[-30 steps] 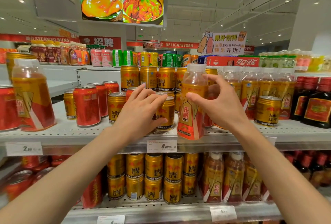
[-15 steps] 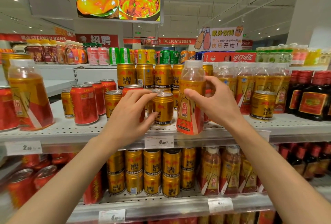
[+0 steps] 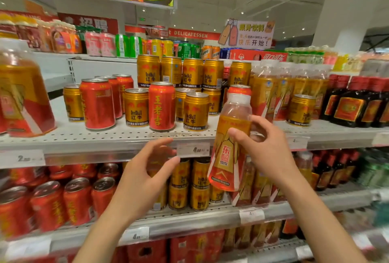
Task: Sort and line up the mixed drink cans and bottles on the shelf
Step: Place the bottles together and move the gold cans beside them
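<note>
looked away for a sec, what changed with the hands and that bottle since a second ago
The right hand has lifted the orange bottle off the shelf edge, out and down in front of it, keeping its grip. The left hand let go of the gold can and pulled back, open. The cans on the shelf look unmoved.

Held bottle (image 3: 228, 149): clear neck, white cap, gold label with red lower band and red characters. Front red can (image 3: 161, 106): solid red, yellow characters down its side. Gold cans (image 3: 195, 111): metallic gold, red lettering, silver tops. Dark bottles (image 3: 349, 105): near-black glass, red caps, red-and-gold square labels. Shelf (image 3: 105, 136): pale grey, perforated with small dots. Price tags (image 3: 193, 149): white, dark digits.
</note>
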